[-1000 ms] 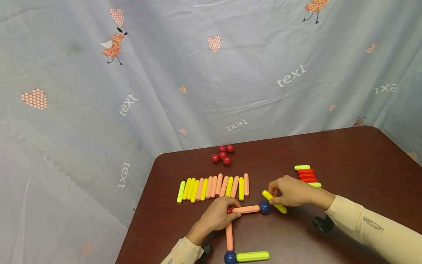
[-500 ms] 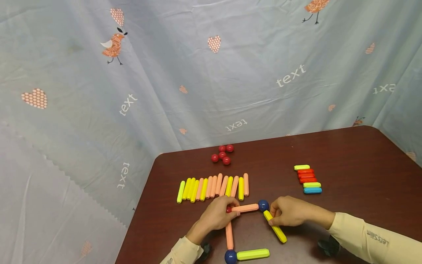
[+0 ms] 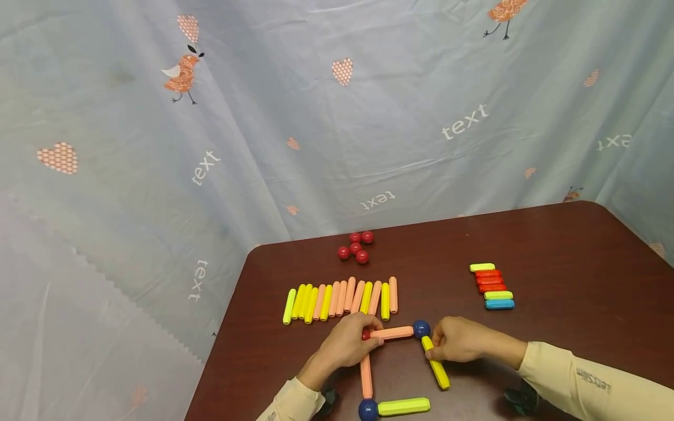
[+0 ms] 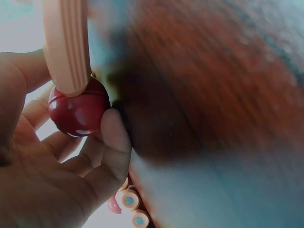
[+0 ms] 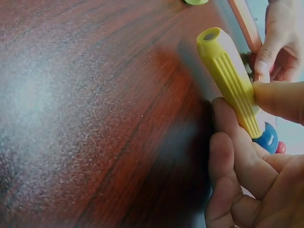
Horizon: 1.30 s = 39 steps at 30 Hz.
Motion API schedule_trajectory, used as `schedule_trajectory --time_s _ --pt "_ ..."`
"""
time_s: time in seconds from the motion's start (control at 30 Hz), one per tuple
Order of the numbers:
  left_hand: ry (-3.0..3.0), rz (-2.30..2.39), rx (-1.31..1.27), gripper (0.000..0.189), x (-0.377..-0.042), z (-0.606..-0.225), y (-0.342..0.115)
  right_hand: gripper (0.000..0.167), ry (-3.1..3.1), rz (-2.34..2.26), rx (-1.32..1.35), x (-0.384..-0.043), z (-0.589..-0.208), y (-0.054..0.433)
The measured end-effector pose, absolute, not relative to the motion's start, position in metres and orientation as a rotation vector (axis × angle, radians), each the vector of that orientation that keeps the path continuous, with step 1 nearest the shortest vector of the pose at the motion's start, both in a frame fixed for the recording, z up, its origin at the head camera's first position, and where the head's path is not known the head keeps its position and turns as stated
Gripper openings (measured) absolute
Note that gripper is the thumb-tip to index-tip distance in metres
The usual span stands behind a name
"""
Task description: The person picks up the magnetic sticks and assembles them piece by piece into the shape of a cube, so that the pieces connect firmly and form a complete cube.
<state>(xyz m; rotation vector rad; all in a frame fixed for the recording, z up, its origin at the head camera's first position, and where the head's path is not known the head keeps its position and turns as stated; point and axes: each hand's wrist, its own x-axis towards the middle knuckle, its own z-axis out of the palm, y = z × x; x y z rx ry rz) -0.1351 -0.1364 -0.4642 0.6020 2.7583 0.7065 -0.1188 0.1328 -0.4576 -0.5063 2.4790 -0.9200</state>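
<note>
My left hand (image 3: 347, 344) holds a red ball (image 4: 78, 111) between thumb and fingers. Two peach rods meet at that ball: one peach rod (image 3: 392, 333) runs right to a blue ball (image 3: 421, 328), the other peach rod (image 3: 366, 377) runs toward me to a second blue ball (image 3: 368, 409). From this nearer ball a lime rod (image 3: 404, 407) points right. My right hand (image 3: 460, 340) pinches a yellow rod (image 5: 230, 83) between thumb and fingers. Its far end sits at the far blue ball, its near end angled toward me.
A row of yellow and peach rods (image 3: 334, 299) lies beyond my left hand. Several loose red balls (image 3: 356, 248) are at the back edge. Short lime, red and blue rods (image 3: 491, 280) are stacked side by side at the right. A patterned curtain (image 3: 337, 128) hangs behind the table (image 3: 568, 263).
My right hand has come toward me and turned the yellow rod, bringing its end to the far blue ball; lately the near end swung slightly left. My left hand stays put.
</note>
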Motion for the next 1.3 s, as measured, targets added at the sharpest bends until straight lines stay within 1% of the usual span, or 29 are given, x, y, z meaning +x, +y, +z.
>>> schedule_trajectory --time_s 0.33,0.47,0.63,0.8,0.93,1.0,1.13,1.3 --pt "2.734 0.693 0.616 0.014 -0.136 -0.461 -0.135 0.028 2.486 -0.958 -0.535 -0.122 -0.461 0.133" --pt "2.690 0.714 0.602 0.016 -0.134 -0.458 -0.135 0.027 2.524 -0.925 -0.510 -0.124 -0.461 0.129" --pt "2.654 0.702 0.577 0.024 -0.130 -0.454 -0.135 0.025 2.615 -0.812 -0.460 -0.126 -0.457 0.122" --pt "2.582 0.680 0.529 0.041 -0.126 -0.453 -0.131 0.023 2.698 -0.676 -0.444 -0.128 -0.452 0.114" --pt "2.531 0.697 0.520 0.057 -0.122 -0.452 -0.129 0.020 2.728 -0.620 -0.527 -0.129 -0.451 0.107" --pt "2.500 0.712 0.513 0.063 -0.121 -0.451 -0.129 0.019 2.738 -0.598 -0.604 -0.130 -0.451 0.103" --pt "2.457 0.716 0.510 0.059 -0.120 -0.450 -0.130 0.018 2.741 -0.557 -0.745 -0.131 -0.451 0.096" --pt "2.604 0.579 0.619 0.048 -0.124 -0.452 -0.132 0.013 2.717 -0.557 -0.919 -0.133 -0.448 0.088"
